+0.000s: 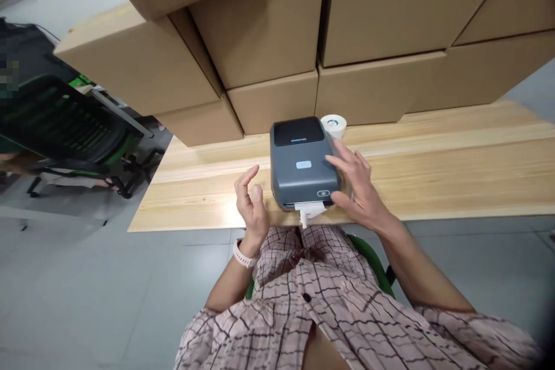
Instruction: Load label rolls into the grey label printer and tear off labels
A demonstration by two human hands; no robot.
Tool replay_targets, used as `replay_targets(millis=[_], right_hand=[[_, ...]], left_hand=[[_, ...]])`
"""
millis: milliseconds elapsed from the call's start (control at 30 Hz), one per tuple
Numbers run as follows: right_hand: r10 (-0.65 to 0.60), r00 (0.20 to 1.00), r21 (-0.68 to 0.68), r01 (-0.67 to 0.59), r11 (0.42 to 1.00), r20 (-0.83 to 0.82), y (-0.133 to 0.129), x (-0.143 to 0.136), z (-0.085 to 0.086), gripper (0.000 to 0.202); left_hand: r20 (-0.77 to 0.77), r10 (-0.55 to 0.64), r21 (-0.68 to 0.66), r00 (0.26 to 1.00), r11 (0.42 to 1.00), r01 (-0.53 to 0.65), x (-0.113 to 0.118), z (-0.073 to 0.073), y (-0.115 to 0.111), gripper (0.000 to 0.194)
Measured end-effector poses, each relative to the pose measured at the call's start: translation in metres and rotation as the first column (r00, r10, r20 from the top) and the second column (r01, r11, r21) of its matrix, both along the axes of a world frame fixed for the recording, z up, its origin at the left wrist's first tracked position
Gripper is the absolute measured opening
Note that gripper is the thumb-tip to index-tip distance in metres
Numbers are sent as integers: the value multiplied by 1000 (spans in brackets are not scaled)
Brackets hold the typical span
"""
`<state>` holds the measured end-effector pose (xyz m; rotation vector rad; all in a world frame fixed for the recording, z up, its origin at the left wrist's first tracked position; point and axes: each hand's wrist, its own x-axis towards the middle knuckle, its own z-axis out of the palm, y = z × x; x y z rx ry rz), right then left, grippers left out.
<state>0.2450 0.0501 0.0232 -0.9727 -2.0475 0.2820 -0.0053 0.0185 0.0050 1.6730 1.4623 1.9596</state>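
A dark grey label printer (303, 165) rests near the front edge of the wooden table, its lid down. White label paper (310, 208) sticks out of its front slot, with a small white piece hanging below. My left hand (252, 205) is just left of the printer, fingers apart and curved, holding nothing. On the other side, my right hand (355, 185) is spread beside the printer's right edge, its fingertips close to the casing; whether they touch it is unclear. Behind that hand stands a white paper roll (333, 125).
Stacked cardboard boxes (273, 98) line the back of the wooden table (455, 167). At the left are a black mesh chair (65, 121) and part of another person's arm (15, 165). The table's front edge lies close to my lap.
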Motion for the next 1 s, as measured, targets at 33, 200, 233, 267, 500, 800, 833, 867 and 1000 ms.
replay_targets(millis=[33,200,233,267,500,800,833,867,1000], right_hand=[[3,1000,-12,-3,1000,-27,-2,5,-2,73],[47,999,-30,-47,998,6,6,11,16,93],[51,999,-7,-51,999,17,14,9,23,96],[49,998,32,-50,998,27,24,5,29,97],[11,999,328,2,945,-36,130,-20,72,91],[-204,978,333,181,925,34,129,-38,98,37],[-138,984,290,100,952,112,120,-39,92,28],[-43,976,194,1,981,212,112,-41,86,25],[392,785,-303,-271,914,481,94,-46,62,23]], left_hand=[[59,-39,-70,997,997,44,-3,1,3,35],[266,-144,-217,953,955,205,-7,12,30,40],[284,-149,-225,947,950,217,-7,14,39,39],[297,-158,-240,942,942,234,-8,16,49,38],[378,-340,-476,861,726,496,-12,12,96,95],[416,-424,-460,804,665,589,-12,3,97,99],[413,-420,-466,808,665,583,-12,3,97,98],[409,-416,-470,812,667,578,-12,3,98,97],[388,-427,-448,816,686,573,-11,-1,100,96]])
